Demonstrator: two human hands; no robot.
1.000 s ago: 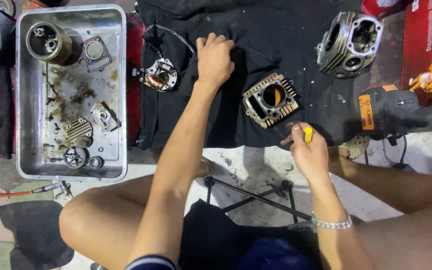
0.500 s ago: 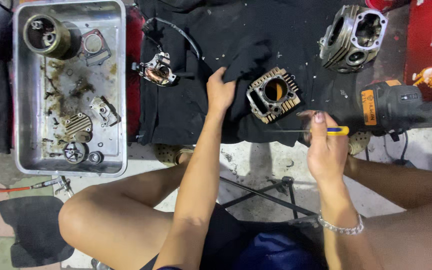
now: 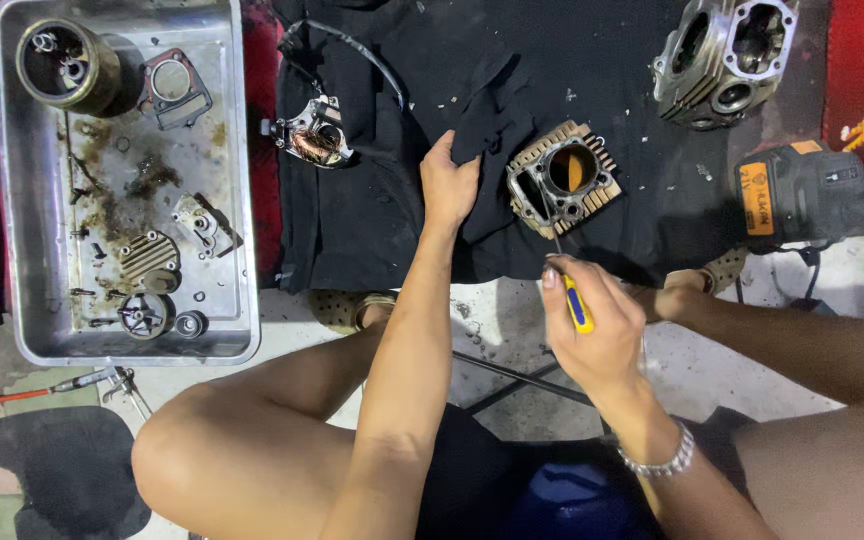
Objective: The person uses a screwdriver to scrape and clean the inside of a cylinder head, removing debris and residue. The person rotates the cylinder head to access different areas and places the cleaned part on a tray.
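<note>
My left hand (image 3: pixel 449 186) rests palm down on the black cloth (image 3: pixel 372 210), pinching a fold of it just left of a finned engine cylinder block (image 3: pixel 563 178). My right hand (image 3: pixel 592 320) grips a small screwdriver with a yellow and blue handle (image 3: pixel 578 304). Its thin shaft points up toward the lower left edge of the cylinder block. A stator coil with a black cable (image 3: pixel 314 134) lies on the cloth further left.
A metal tray (image 3: pixel 12 200) at the left holds a round housing, a gasket, small covers and bolts. A cylinder head (image 3: pixel 724 58) sits at the top right, a cordless power tool (image 3: pixel 812 195) at the right. My bare knees frame the bottom.
My left hand slid down and right across the cloth, toward the cylinder block. My right hand turned the screwdriver from lying sideways to pointing up at the block.
</note>
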